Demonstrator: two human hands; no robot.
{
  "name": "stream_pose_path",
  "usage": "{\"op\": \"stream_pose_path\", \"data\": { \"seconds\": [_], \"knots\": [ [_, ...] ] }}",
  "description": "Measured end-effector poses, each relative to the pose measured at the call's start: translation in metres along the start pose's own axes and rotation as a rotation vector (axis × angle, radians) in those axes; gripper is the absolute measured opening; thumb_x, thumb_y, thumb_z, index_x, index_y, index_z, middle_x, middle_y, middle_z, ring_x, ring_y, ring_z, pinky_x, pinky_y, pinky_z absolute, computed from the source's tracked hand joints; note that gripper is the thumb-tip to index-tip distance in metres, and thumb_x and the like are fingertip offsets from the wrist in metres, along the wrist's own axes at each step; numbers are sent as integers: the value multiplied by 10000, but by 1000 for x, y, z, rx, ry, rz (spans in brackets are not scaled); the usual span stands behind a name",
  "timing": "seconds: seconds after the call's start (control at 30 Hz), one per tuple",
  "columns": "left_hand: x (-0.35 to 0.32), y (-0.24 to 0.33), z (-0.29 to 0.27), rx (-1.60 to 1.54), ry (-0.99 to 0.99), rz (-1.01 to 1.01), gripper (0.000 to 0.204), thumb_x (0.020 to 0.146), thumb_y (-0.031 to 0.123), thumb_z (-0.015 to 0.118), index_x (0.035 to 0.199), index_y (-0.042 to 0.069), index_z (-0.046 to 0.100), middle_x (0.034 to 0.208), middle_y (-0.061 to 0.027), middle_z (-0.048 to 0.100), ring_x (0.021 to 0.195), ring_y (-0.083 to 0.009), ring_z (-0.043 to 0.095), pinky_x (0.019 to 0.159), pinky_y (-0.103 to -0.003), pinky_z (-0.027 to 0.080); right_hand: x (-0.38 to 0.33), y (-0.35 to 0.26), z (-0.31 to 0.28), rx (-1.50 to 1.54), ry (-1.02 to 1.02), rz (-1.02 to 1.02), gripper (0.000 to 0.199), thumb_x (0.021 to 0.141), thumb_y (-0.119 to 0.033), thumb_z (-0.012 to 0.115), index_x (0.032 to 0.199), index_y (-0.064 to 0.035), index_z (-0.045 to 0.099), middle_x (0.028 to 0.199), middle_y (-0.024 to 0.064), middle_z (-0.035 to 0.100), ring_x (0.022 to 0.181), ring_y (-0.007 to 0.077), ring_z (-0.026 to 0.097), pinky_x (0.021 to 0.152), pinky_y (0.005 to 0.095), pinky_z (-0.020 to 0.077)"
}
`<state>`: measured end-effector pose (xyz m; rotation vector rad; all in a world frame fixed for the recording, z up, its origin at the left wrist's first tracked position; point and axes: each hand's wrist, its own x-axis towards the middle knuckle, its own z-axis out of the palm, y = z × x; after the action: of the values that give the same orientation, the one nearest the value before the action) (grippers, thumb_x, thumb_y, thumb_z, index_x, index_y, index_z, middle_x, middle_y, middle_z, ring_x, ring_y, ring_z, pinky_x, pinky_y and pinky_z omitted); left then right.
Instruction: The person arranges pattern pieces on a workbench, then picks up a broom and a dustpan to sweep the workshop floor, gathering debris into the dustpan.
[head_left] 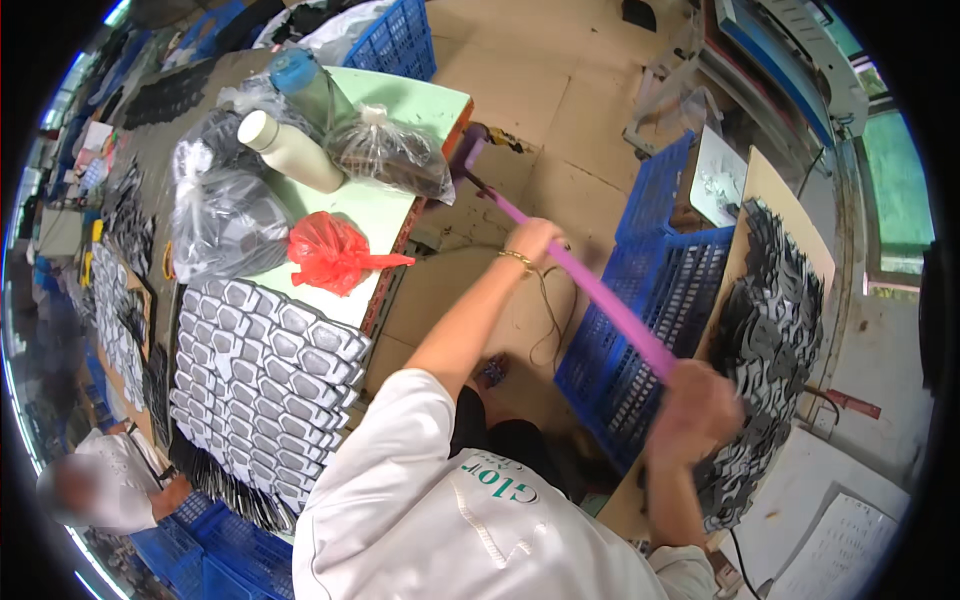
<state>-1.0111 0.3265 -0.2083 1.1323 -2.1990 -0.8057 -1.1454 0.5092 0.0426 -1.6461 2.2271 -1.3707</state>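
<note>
A long pink-purple broom (617, 312) slants across the view, its handle gripped by both hands. My left hand (535, 241), with a gold bracelet at the wrist, is closed around the handle's middle. Near the upper end my right hand (695, 408) wraps the handle; motion blurs it. The purple head (467, 150) rests low by the far table corner, partly hidden by that corner, so its shape is unclear. Dark scraps (508, 141) lie on the floor next to it.
Left stands a pale green table (342, 213) with bottles, plastic bags and stacked grey patterned pieces (265, 365). Blue crates (650, 300) and a heap of black cut pieces (770, 340) are to the right. A cable (553, 318) loops over the floor. Another person (115, 480) is at lower left.
</note>
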Motion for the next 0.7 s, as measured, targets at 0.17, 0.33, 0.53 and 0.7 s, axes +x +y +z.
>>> {"op": "stream_pose_path", "data": {
  "seconds": [0.17, 0.33, 0.53, 0.7],
  "knots": [
    [-39, -14, 40, -70, -54, 8, 131, 625, 123, 533, 553, 56, 446, 608, -110, 503, 640, -304, 486, 606, -378, 384, -10, -11, 22, 897, 112, 271, 292, 803, -5, 398, 533, -53, 297, 444, 64, 343, 407, 158, 347, 455, 314, 369],
    [-43, 38, 37, -330, 30, -44, 102, 633, 134, 514, 547, 80, 508, 630, -98, 525, 712, -278, 506, 656, -384, 384, 12, -68, -3, 832, -165, 4, 315, 801, -50, 367, 512, -76, 244, 404, 20, 288, 344, 123, 267, 372, 273, 254],
    [-80, 99, 21, -463, -26, -131, 187, 716, 132, 516, 540, 70, 506, 622, -101, 522, 689, -281, 501, 658, -380, 373, 5, -103, -31, 739, -172, -71, 292, 722, -48, 449, 496, -66, 265, 361, 9, 326, 276, 118, 292, 304, 245, 255],
    [-75, 95, 3, -487, 143, -183, 224, 753, 130, 509, 563, 36, 436, 601, -114, 460, 660, -292, 461, 639, -387, 357, 9, -112, -22, 820, -608, -397, 278, 639, -81, 562, 464, -73, 347, 374, -1, 349, 294, 134, 385, 325, 246, 344]
  ]
}}
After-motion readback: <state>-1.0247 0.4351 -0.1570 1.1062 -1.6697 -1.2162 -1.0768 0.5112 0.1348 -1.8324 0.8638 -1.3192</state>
